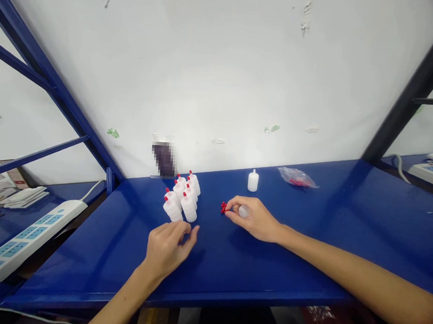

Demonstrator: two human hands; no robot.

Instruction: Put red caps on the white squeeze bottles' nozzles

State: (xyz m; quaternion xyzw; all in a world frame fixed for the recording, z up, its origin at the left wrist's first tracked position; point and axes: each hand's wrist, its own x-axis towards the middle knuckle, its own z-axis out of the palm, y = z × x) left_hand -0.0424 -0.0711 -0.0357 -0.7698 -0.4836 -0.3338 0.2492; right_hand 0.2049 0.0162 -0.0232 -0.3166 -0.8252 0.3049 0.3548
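Observation:
My right hand has its fingers curled round a small white plastic bottle, of which only a rounded end shows. Its thumb and index fingertips reach a little pile of red caps on the table; whether they pinch one cannot be seen. My left hand is loosely curled, with a gap between thumb and index finger and nothing visible in it. Just beyond it stand several white bottles with red caps, upright in a tight group. One white bottle without a red cap stands farther back.
A clear plastic bag with red caps lies at the back right of the blue table. A blurred dark object leans at the wall. On the left are a blue frame post, a white power strip and papers.

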